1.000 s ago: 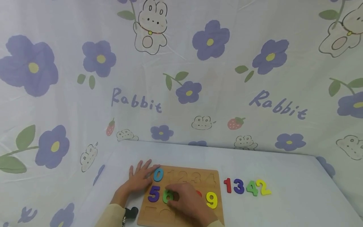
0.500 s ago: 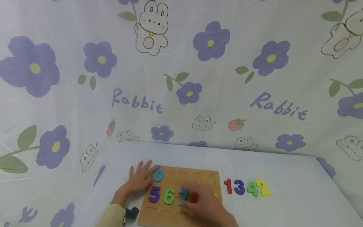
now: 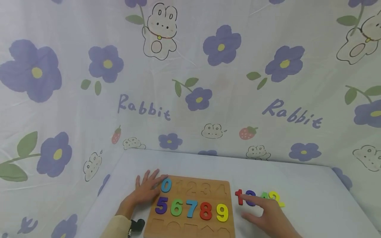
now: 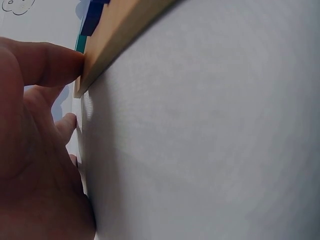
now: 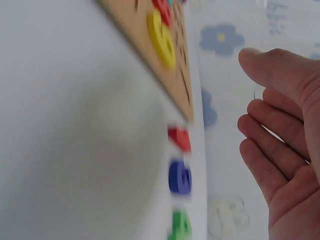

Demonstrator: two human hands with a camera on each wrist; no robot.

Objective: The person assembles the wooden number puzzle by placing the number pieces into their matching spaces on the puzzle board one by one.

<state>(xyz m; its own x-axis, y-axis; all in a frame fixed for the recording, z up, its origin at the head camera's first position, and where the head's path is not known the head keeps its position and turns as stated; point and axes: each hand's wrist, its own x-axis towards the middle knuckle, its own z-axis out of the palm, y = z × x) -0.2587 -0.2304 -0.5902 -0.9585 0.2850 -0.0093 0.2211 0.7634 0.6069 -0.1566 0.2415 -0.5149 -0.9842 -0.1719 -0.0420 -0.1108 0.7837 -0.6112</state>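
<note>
My left hand [image 3: 141, 191] rests with spread fingers at the left edge of a wooden number puzzle board [image 3: 182, 197]. In the left wrist view its thumb [image 4: 55, 64] touches the board's side. A blue 0 [image 3: 166, 185] sits in the top row. The middle row carries a purple 5 [image 3: 161, 205], green 6 [image 3: 177, 207], blue 7 [image 3: 191, 208], red 8 [image 3: 205, 211] and yellow 9 [image 3: 222, 212]. To the board's right hovers my right hand [image 3: 269, 215], index finger extended by a red 1 [image 3: 239, 197], holding nothing. It partly covers a purple 3 [image 3: 250, 193] and a green 4 [image 3: 264, 195].
A yellow 2 [image 3: 275, 197] lies at the right end of the loose numbers. Recesses for 1 to 4 and a row of shapes show on the board. Near the left wrist lies a black object [image 3: 137, 225]. A patterned curtain [image 3: 190, 66] hangs behind the white table [image 3: 321, 198].
My right hand has moved right, from over the 6, across the 7 and 8, to the loose numbers beside the board. The whole middle row is now uncovered. My left hand stays put.
</note>
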